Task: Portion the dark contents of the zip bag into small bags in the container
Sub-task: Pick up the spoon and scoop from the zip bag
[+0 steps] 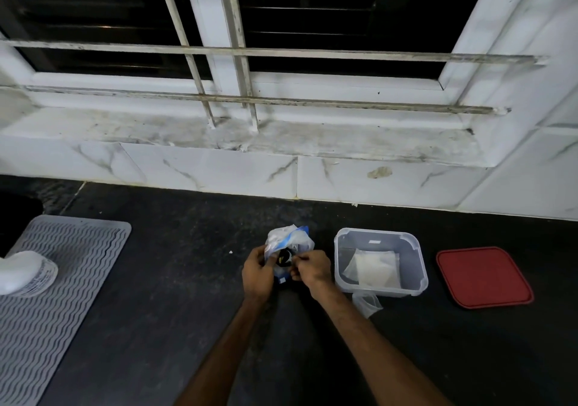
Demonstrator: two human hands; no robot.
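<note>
A crumpled clear zip bag with a blue strip stands on the dark counter, dark contents showing through its mouth. My left hand grips the bag's left side. My right hand pinches the bag's right edge at the opening. To the right stands a clear plastic container with small clear bags lying flat inside. One more small clear bag lies on the counter at the container's front left corner.
A red lid lies flat to the right of the container. A grey ribbed mat covers the left of the counter, with a white object on it. A tiled wall and barred window rise behind.
</note>
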